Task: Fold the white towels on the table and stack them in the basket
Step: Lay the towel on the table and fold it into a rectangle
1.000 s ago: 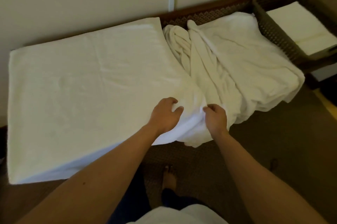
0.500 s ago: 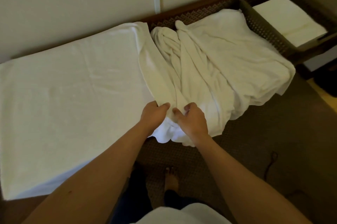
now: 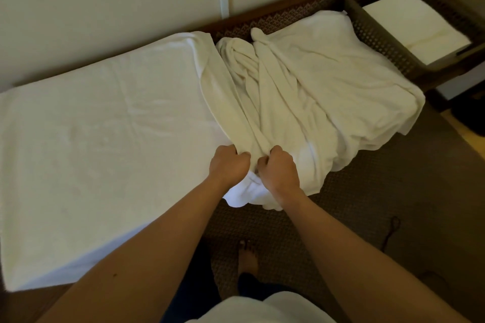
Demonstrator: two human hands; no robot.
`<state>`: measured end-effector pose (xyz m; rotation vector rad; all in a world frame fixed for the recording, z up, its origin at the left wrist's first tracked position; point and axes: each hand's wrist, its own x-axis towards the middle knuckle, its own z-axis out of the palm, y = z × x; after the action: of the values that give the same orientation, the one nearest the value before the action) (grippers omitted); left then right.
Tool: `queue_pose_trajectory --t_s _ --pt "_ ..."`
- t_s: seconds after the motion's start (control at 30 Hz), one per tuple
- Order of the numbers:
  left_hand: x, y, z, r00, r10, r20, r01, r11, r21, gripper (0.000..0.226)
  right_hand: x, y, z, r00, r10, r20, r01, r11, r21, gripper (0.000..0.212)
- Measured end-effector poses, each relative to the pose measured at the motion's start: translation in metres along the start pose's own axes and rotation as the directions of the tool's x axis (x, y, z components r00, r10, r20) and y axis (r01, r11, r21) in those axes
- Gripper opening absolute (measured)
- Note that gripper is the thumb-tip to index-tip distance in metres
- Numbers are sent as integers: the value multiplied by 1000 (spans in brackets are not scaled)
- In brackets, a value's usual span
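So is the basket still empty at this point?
No, the basket at the table's far right already holds a folded white towel lying flat inside it.

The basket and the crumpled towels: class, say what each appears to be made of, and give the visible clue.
Basket: probably moulded plastic in matt dark brown, judging by its regular perforated lattice wall; woven fibre cannot be ruled out.
Crumpled towels: soft white cloth, likely cotton terry, since they fall in thick rounded folds with a dull, slightly fuzzy surface.

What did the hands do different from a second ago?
Both hands, left hand and right hand, closed together into fists on the spread towel's near right corner, and its right edge now lifts off the table. The crumpled towels and basket stayed put.
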<state>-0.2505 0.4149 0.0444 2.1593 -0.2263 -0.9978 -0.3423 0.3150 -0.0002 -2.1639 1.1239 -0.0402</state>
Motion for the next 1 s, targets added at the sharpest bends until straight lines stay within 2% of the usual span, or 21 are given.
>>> queue_pose_trajectory --t_s 0.03,0.1,0.17,0.2,0.3,0.4,0.47,0.53,0.6,0.63,0.7,0.73,0.77,0.83,0.9,1.0 --pt "0 1 1 1000 2 -3 -2 1000 23 30 2 3 -1 1000 14 10 -15 999 41 17" --pt "-1 4 3 1000 0 -5 0 998 58 27 13 15 -6 991 131 26 -134 962 240 15" --pt "-2 6 3 1000 -8 -1 8 996 93 21 23 29 -11 953 294 80 -297 837 459 21" --pt "-1 6 3 1000 -10 0 10 994 106 19 26 36 -11 938 330 108 -338 803 491 25" --pt "-3 6 3 1000 -6 -10 7 993 116 21 29 49 -11 943 318 99 -329 846 420 34" --pt "-1 5 4 1000 -4 -21 7 993 119 21 24 56 -7 958 280 68 -277 828 487 28" --pt "-2 7 3 1000 -8 -16 10 994 108 21 15 61 -3 955 251 159 -297 802 519 30" --pt "-3 8 3 1000 -11 -13 12 996 92 19 8 70 3 934 243 261 -336 845 415 35" --pt "-3 8 3 1000 -12 -9 13 996 90 16 6 78 8 901 325 288 -415 841 347 27" --pt "-3 8 3 1000 -15 -4 15 996 91 16 6 82 9 872 388 299 -482 786 386 22" --pt "-1 6 4 1000 -15 -1 15 994 104 15 4 88 7 803 463 376 -594 563 575 22" --pt "-1 7 4 1000 -7 0 7 993 120 15 2 90 5 787 468 402 -606 465 645 25" --pt "-1 7 5 1000 2 3 -2 990 138 15 0 92 3 790 475 389 -593 427 683 26" --pt "2 8 5 1000 13 15 -16 984 178 16 -3 93 -2 841 500 208 -512 607 608 30" --pt "3 11 6 999 17 37 -25 974 225 16 -3 86 -6 882 471 9 -424 786 450 34" --pt "3 18 7 998 47 52 -60 953 297 25 3 68 -8 942 314 -117 -268 916 298 41"
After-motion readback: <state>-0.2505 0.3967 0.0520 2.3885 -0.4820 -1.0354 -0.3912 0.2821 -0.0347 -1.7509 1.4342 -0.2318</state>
